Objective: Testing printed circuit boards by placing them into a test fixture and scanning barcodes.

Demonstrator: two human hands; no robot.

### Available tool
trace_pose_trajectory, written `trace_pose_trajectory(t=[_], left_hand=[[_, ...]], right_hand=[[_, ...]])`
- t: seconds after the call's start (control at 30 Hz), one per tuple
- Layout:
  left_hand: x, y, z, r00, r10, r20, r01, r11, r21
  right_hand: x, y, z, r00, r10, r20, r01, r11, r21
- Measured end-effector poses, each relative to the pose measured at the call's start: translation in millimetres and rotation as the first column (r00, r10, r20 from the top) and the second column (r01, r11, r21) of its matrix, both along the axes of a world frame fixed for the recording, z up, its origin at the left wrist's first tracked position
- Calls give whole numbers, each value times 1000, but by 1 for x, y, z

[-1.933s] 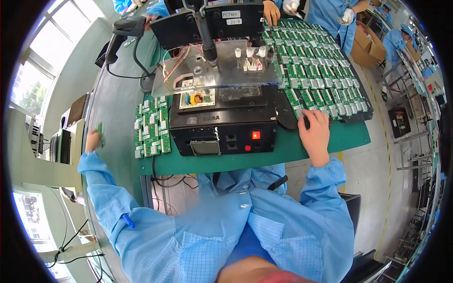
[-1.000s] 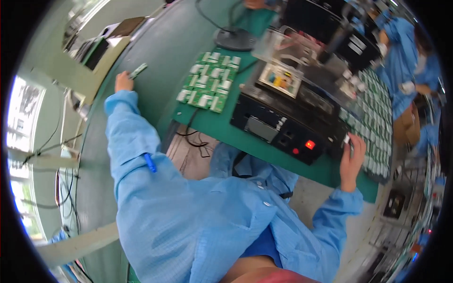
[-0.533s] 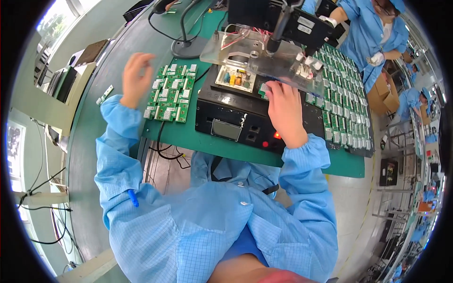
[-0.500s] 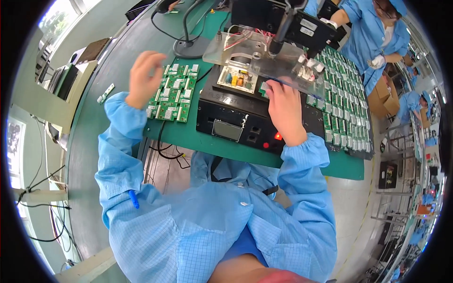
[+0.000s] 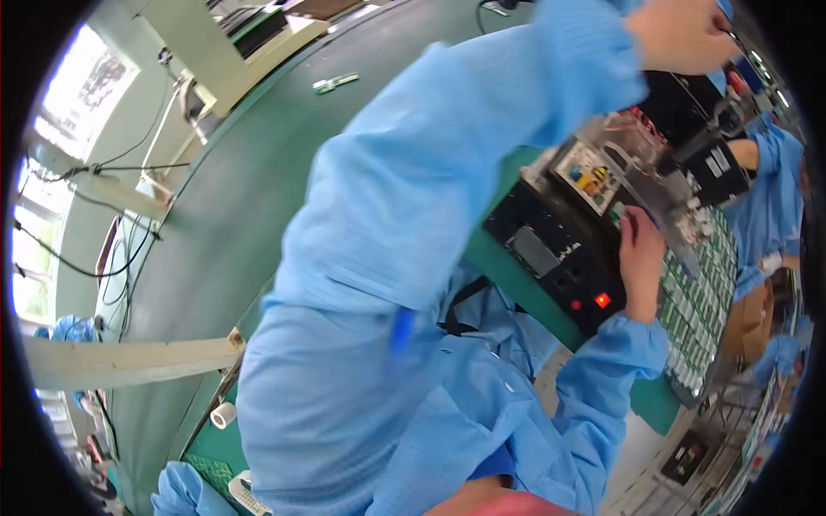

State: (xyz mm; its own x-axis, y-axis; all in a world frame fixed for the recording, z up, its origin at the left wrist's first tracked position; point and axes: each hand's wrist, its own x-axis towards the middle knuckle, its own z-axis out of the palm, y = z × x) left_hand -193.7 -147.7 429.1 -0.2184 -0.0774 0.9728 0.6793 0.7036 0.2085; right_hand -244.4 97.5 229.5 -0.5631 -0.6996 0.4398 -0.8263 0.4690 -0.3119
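My right hand [image 5: 642,262] is at a black test fixture [image 5: 551,249] with a small display and a lit red switch [image 5: 603,300]. Its fingers are closed on the edge of a small green circuit board [image 5: 618,209], partly covered by them. Beside that sits a board with yellow and blue components [image 5: 588,178] on the fixture, under a clear plate [image 5: 632,176]. My left hand [image 5: 684,39] is raised at the upper right, beyond the fixture, with its fingers curled. Whatever it holds, if anything, is hidden. My left sleeve [image 5: 404,181] crosses the view.
Rows of green circuit boards [image 5: 701,301] fill the right side of the bench. One small loose board [image 5: 335,83] lies on the green bench top [image 5: 258,189] to the left. A co-worker in a blue smock [image 5: 768,198] is beyond the fixture. A white roll [image 5: 224,415] lies lower left.
My left hand has swung from beside the panel of green boards up and across to the upper right; its sleeve now hides that panel. The view has turned. My right hand stays at the fixture.
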Motion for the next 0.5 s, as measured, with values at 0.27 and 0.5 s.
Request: trace_pose_trajectory(t=[0.27, 0.5], left_hand=[[3, -71, 35, 920, 63, 387, -128, 981, 146], [-95, -47, 57, 733, -246, 634, 49, 949, 311]], right_hand=[[113, 35, -12, 987, 152, 59, -127, 942, -311], [134, 82, -41, 978, 37, 205, 51, 912, -406]])
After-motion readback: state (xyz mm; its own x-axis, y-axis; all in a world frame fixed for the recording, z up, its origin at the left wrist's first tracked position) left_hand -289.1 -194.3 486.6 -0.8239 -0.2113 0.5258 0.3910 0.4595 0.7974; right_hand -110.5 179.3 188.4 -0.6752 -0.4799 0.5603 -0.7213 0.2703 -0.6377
